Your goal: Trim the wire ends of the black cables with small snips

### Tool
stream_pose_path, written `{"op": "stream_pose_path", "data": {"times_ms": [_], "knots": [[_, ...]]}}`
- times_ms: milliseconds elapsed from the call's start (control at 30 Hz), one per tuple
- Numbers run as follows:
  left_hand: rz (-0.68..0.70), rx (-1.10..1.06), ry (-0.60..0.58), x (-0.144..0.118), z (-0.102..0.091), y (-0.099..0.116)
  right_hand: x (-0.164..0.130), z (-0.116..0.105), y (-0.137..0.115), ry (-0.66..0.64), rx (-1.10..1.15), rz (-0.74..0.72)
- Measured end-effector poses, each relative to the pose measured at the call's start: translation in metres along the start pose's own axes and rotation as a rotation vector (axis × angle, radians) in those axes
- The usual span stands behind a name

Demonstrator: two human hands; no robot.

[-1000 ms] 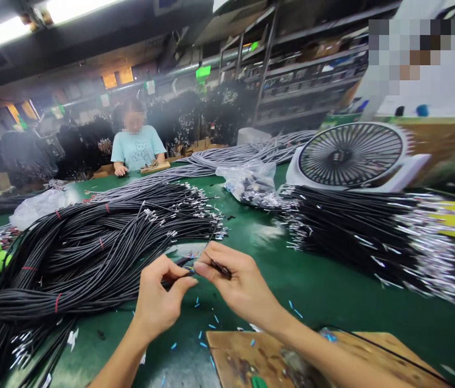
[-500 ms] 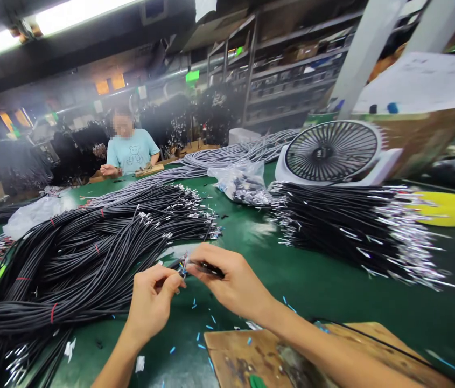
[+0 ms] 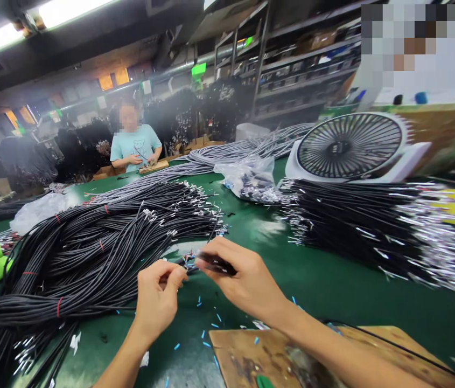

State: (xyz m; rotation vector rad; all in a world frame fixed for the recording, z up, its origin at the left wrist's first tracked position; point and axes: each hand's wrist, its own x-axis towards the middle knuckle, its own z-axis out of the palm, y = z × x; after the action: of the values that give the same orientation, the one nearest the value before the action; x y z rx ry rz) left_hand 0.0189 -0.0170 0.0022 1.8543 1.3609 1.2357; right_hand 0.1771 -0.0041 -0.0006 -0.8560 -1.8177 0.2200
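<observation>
My left hand is closed in a pinch on the end of a thin black cable, just where its short coloured wire tips fan out. My right hand is curled shut around a small dark tool, its tip right against those tips, above the green table mat. The big bundle of black cables tied with red bands lies just left of my hands, and a second stack of black cables with silvery ends sits to the right, in front of a white desk fan. Blue insulation scraps dot the mat, near a worn wooden board. Risk as I see it: the pinch is so near the tips that the fine wires could slip out or get nicked.
</observation>
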Motion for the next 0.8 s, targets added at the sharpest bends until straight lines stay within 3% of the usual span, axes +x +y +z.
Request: {"op": "stream_pose_path", "data": {"times_ms": [167, 367, 433, 533, 600, 700, 800], "knots": [[0.04, -0.007, 0.019, -0.002, -0.001, -0.002, 0.0, 0.002, 0.002, -0.085, 0.063, -0.01], [0.114, 0.057, -0.059, -0.004, -0.003, -0.003, -0.002, 0.003, 0.003, -0.152, 0.064, -0.156], [0.113, 0.037, -0.144, -0.002, -0.01, 0.001, -0.001, 0.0, -0.001, -0.213, 0.168, -0.108], [0.103, -0.075, -0.361, 0.002, -0.02, 0.007, 0.002, -0.004, -0.01, -0.375, 0.443, 0.005], [0.091, -0.126, -0.4, 0.004, -0.023, 0.01, 0.005, -0.004, -0.012, -0.412, 0.517, 0.056], [0.083, -0.091, -0.225, 0.002, -0.018, 0.008, 0.008, -0.006, -0.006, -0.25, 0.343, 0.131], [0.103, -0.073, -0.124, 0.0, -0.012, 0.003, 0.01, -0.009, 0.006, 0.058, 0.153, 0.244]]}}
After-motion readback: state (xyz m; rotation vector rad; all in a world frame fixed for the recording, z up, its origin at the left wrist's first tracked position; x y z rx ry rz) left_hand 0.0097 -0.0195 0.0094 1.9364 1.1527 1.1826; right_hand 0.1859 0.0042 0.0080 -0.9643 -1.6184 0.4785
